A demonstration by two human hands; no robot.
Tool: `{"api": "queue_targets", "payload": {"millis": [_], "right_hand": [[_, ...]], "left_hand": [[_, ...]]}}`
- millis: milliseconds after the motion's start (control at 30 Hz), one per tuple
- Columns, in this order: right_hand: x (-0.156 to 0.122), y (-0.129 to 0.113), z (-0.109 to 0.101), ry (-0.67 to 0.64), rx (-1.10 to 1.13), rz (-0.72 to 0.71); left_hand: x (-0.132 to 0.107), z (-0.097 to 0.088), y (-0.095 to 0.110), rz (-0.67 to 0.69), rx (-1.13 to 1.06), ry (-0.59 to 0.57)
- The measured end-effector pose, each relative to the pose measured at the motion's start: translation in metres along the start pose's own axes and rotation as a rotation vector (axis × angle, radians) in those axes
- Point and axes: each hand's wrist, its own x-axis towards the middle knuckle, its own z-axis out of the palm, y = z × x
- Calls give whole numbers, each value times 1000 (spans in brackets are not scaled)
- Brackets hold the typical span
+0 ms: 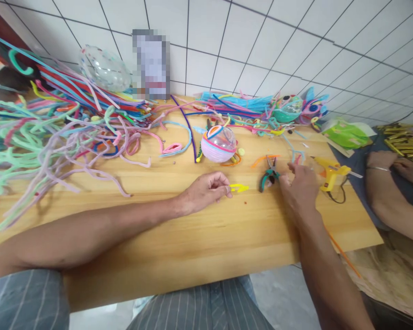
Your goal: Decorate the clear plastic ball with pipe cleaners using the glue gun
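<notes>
My left hand (pixel 209 189) is over the middle of the wooden table, its thumb and fingertips pinching a short bent piece of yellow pipe cleaner (pixel 239 188). To the right, my right hand (pixel 300 184) is low over the table, fingers bent and slightly apart, with nothing visible in them. Right beside its thumb lie pliers (pixel 270 176) with dark green handles. A yellow glue gun (pixel 330 173) rests on its other side. Behind my left hand sits a clear ball (pixel 219 145), partly wrapped in pale pink, with blue, orange and pink strips on it.
Loose green and lilac pipe cleaners (pixel 27 137) cover the left side. A clear balloon-like ball (pixel 105 68) and a blurred-out upright panel (pixel 154 64) stand near the tiled wall. Blue pipe cleaners (pixel 237 101) and a decorated green ball (pixel 287 109) lie behind. Another person's arms (pixel 382 183) are at right.
</notes>
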Motion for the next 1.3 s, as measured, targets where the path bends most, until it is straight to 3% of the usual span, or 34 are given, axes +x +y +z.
{"api": "queue_targets", "payload": {"millis": [100, 200, 367, 500, 567, 600, 733, 800, 1000, 1200, 1300], "right_hand": [[-7, -10, -2, 2, -67, 42], [-11, -12, 4, -76, -103, 111], [-4, -2, 7, -209, 43, 188], [3, -1, -12, -22, 201, 258], [5, -7, -23, 91, 390, 306], [5, -11, -27, 80, 523, 337], [2, -35, -36, -375, 1122, 531], [-5, -50, -39, -546, 1286, 597], [-51, -100, -48, -605, 1475, 600], [-99, -134, -36, -656, 1518, 712], [-105, -144, -29, -707, 1431, 640]], "left_hand": [[-2, 0, -2, 26, 50, -1], [-3, 1, -4, 39, 113, -10], [-3, 0, -5, 55, 157, -28], [-3, 0, -4, 54, 121, -39], [-3, 1, -4, 51, 91, -35], [-3, 1, -4, 52, 80, -31], [-2, 1, -5, 60, 36, -34], [-1, 0, -6, 63, 0, -39], [-6, 7, -1, 53, -140, -89], [-18, 18, 7, 45, -259, -326], [-21, 19, 7, -19, -349, -387]]}}
